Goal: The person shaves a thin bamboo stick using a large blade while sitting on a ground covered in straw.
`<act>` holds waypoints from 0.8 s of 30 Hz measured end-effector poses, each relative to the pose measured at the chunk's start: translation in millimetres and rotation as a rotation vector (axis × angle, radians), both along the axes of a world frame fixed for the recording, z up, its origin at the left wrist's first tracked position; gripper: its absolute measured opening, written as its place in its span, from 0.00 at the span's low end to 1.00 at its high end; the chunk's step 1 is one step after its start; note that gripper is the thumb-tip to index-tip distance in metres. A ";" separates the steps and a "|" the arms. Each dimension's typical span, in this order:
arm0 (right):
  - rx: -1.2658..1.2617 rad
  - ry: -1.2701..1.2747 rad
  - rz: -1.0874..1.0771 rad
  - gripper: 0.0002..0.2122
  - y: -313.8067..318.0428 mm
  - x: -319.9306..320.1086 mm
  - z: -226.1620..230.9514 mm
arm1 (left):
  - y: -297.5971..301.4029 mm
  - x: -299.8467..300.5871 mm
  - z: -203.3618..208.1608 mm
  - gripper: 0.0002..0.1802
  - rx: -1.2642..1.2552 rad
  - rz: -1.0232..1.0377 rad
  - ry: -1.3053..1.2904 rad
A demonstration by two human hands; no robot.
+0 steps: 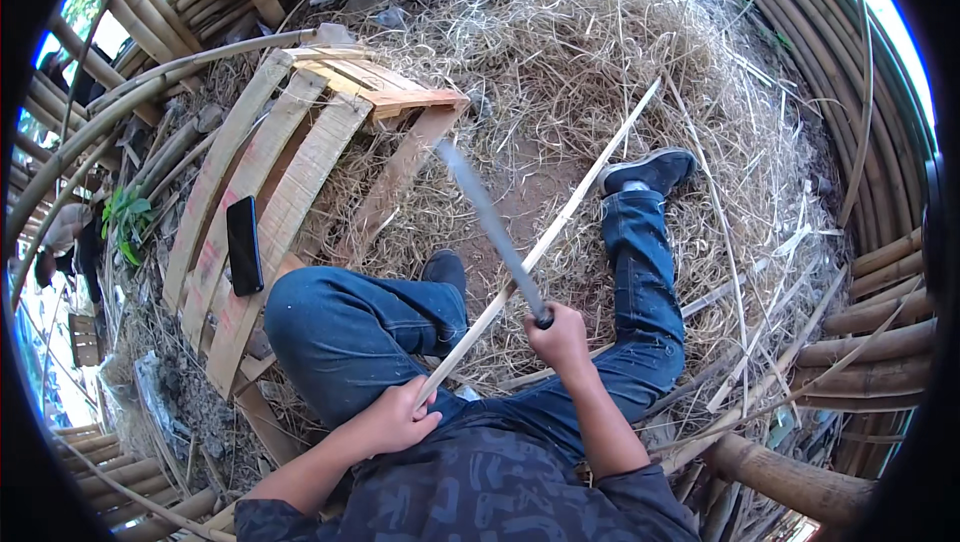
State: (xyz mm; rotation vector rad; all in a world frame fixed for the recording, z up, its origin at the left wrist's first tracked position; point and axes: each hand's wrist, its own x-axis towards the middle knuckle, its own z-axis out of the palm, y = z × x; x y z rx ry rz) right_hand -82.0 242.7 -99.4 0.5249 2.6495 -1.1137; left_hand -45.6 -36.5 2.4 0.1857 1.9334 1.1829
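In my left hand (392, 420), closed near my lap, is the near end of a long pale bamboo strip (553, 226). The strip slants away to the far right, its far end over the shavings. My right hand (562, 342) is wrapped round the dark handle of a long knife (484, 214). Its blurred blade points up and left and crosses the strip just ahead of the handle. I cannot tell whether the edge touches the bamboo.
My legs (345, 327) lie on either side of the strip. A wooden slat crate (330, 147) stands at left with a black phone (244, 245) on it. Curly shavings (600, 37) cover the ground. Bamboo poles (875, 352) stack at right, and loose strips (715, 207) lie nearby.
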 end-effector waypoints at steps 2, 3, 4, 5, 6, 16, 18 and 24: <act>0.015 0.014 0.050 0.13 0.3 -3.1 -2.8 | 0.5 3.5 2.6 0.14 -0.018 0.003 0.024; 0.107 0.112 0.147 0.13 9.0 -10.1 -10.4 | 0.4 5.3 4.1 0.15 -0.026 0.016 0.047; 0.205 0.203 0.243 0.12 19.9 -16.9 -10.5 | 1.4 7.1 8.0 0.15 -0.024 -0.003 0.044; 0.254 0.217 0.296 0.10 32.3 -21.4 -4.8 | 2.0 8.9 13.7 0.15 -0.066 -0.022 0.040; 0.266 0.204 0.319 0.10 39.3 -27.7 -1.5 | 2.9 9.4 16.9 0.15 -0.111 -0.029 0.044; 0.128 0.132 0.041 0.11 66.4 -57.9 -42.5 | 5.8 7.5 9.5 0.14 -0.100 0.009 0.022; 0.080 0.013 -0.082 0.13 88.9 -66.7 -45.9 | 9.3 6.0 5.1 0.12 -0.092 -0.006 0.106; -0.029 0.064 -0.087 0.12 18.4 -40.5 -5.8 | 8.0 7.8 0.2 0.12 -0.111 0.010 0.069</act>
